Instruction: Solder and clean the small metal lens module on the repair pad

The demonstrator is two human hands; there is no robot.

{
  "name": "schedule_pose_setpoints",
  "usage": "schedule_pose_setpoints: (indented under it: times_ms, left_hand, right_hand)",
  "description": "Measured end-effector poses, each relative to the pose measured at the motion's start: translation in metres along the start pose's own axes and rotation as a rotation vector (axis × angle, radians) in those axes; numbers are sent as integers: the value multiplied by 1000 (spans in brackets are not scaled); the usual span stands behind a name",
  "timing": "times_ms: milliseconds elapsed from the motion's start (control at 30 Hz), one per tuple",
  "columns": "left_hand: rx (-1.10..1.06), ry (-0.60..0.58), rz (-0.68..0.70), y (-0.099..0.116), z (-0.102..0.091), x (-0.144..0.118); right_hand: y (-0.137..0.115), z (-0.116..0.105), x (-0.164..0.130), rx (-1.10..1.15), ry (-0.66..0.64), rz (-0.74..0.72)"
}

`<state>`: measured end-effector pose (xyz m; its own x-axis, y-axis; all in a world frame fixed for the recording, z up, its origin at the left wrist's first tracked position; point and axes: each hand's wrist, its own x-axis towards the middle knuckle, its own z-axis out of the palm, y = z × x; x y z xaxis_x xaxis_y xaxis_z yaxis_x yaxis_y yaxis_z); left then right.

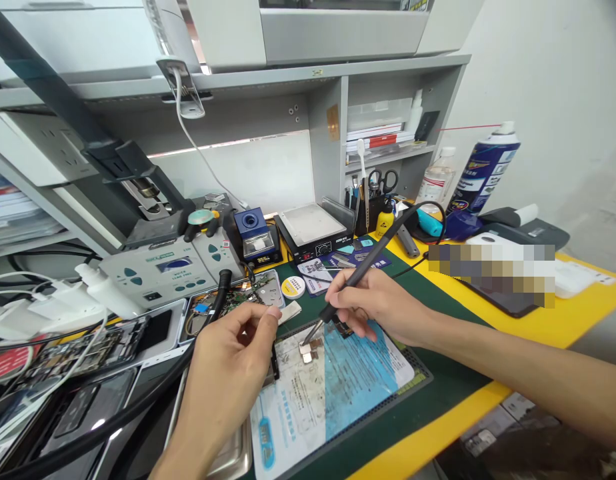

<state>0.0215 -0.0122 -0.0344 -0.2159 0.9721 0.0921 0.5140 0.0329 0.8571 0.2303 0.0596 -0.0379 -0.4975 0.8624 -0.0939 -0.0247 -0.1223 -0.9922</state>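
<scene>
Surface: yellow top with a dark green mat, filling the lower and right frame.
Rework station: grey box with a display, left of centre.
Hot plate: black unit with a pale top, centre, behind the hands.
Spray can: blue and white, upright, upper right.
Work mat: blue and white sheet, lower centre, under both hands.
Right hand: fingers grasping a soldering iron like a pen, tip down.
Left hand: thumb and forefinger pinched together just left of the tip; what they grip cannot be told.
Metal piece: small, shiny, lying on the work mat, touched by the iron's tip.
</scene>
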Motion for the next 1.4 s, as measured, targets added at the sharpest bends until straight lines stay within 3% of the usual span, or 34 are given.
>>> schedule_pose_setpoints:
  times_ms: [1400]
  left_hand:
    - [-12,-9,-7,-1,1,0]
  right_hand:
    - [1,-2,1,-8,-7,-2]
